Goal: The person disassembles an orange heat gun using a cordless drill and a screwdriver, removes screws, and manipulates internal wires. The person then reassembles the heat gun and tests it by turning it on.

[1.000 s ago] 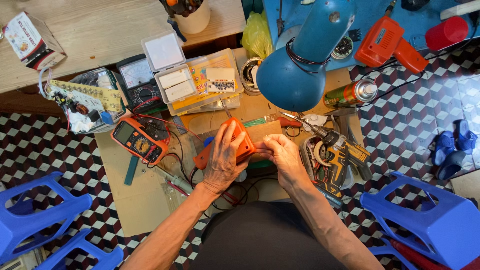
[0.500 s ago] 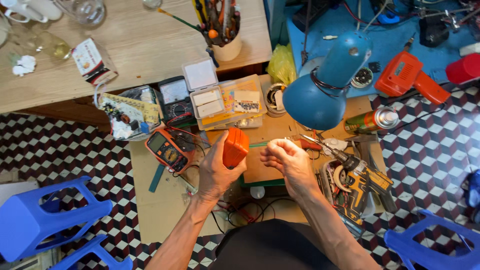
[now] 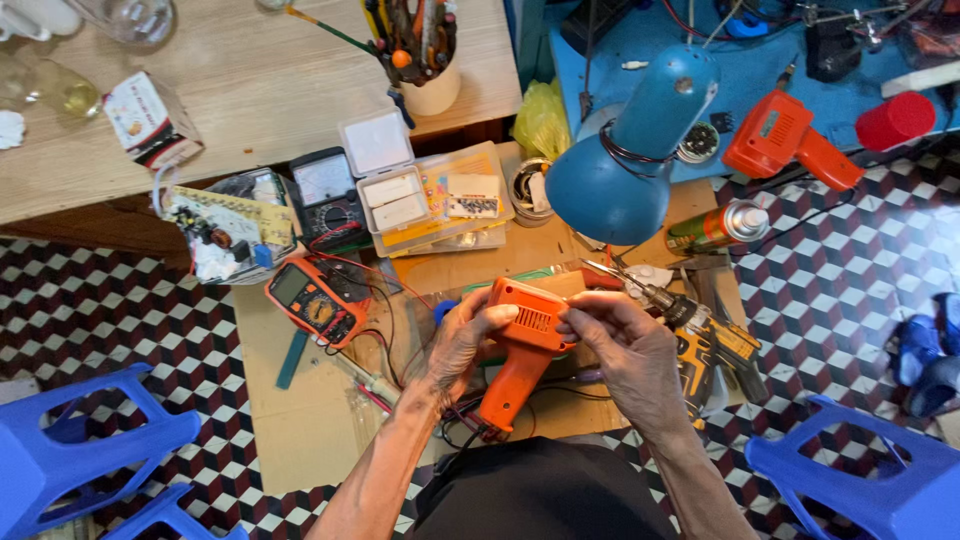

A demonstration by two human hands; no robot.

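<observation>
Head view, looking down. An orange plastic pistol-shaped soldering gun (image 3: pixel 522 350) is held above a sheet of brown cardboard (image 3: pixel 300 420) spread on the chequered floor (image 3: pixel 120 310), its handle pointing toward the person's body and a dark cord leaving the butt. The left hand (image 3: pixel 462 345) has its fingers (image 3: pixel 490 318) clenched on the left side of the gun's body; the right hand (image 3: pixel 625 345) has its fingers (image 3: pixel 580 322) pinching the gun's right end, near the vented panel. Just right of the right hand lies a yellow-and-black cordless drill (image 3: pixel 715 350). On the cardboard left of the hands sits an orange-cased digital multimeter (image 3: pixel 315 300) with red and black leads. Behind the hands hangs a blue metal desk lamp shade (image 3: pixel 625 165); beyond it lies a second orange soldering gun (image 3: pixel 785 140) on a blue-topped bench (image 3: pixel 640 40). Blue plastic stools (image 3: pixel 80 440) flank the work area.
</observation>
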